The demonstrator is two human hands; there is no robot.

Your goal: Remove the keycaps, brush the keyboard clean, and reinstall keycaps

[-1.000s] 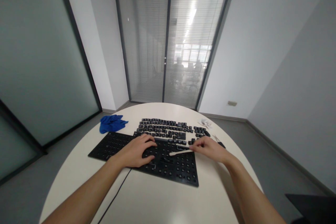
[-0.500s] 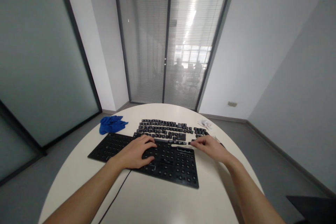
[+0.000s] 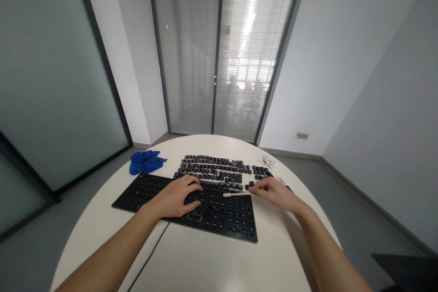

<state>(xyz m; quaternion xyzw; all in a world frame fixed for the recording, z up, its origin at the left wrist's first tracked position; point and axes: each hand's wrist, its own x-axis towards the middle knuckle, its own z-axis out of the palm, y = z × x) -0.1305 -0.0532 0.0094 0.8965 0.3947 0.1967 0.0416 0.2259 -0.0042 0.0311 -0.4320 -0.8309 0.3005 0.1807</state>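
Note:
A black keyboard (image 3: 222, 219) with its keycaps off lies at an angle on the table. My left hand (image 3: 178, 196) rests on its middle, palm down, with the thumb spread from the fingers and nothing grasped. To the right, my right hand (image 3: 272, 191) pinches one end of a thin white cotton swab (image 3: 236, 194). The swab points left over the keyboard's upper right part; whether its tip touches the surface I cannot tell. Loose black keycaps (image 3: 208, 166) are laid out in rows just beyond the keyboard.
A crumpled blue cloth (image 3: 147, 162) lies at the table's left. White crumpled tissue (image 3: 267, 161) is at the right, beyond my right hand. A black cable (image 3: 148, 255) runs from the keyboard towards me across the round white table (image 3: 205, 264).
The keyboard has shifted slightly left along with my left hand. The swab in my right hand now sits a little nearer to me, over the keyboard's upper right part.

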